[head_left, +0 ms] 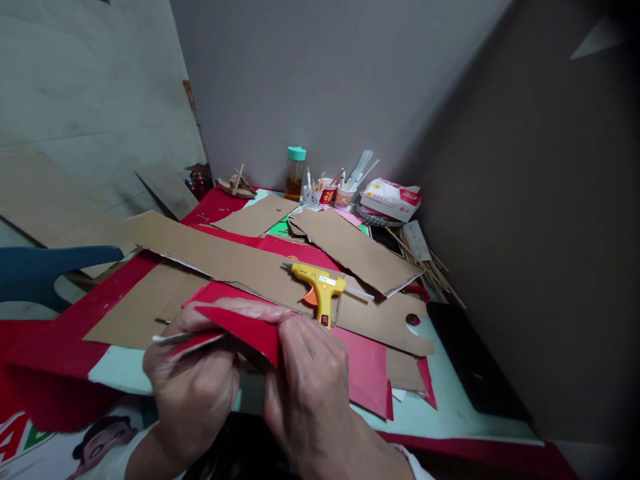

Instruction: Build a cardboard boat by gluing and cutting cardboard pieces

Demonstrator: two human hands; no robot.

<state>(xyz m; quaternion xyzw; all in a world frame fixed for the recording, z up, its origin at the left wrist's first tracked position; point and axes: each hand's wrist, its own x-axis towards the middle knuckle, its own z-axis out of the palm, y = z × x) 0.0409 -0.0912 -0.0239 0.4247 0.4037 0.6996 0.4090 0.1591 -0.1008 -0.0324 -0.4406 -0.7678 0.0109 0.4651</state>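
A folded piece of red card is gripped between both hands, close to my body. My left hand is closed round its left part, where a pale thin edge pokes out that I cannot make out. At the card's right end, the fingers of my right hand are curled tightly on it, and the fingertips are partly hidden. Just beyond the right hand lies a yellow glue gun with a clear glue stick at its back, resting on a long cardboard strip.
Cardboard pieces and pink-red card cover much of the table. Along the back stand a teal-lidded bottle, paper cups with sticks, and a tissue pack. Wooden sticks lie right; a blue chair stands left.
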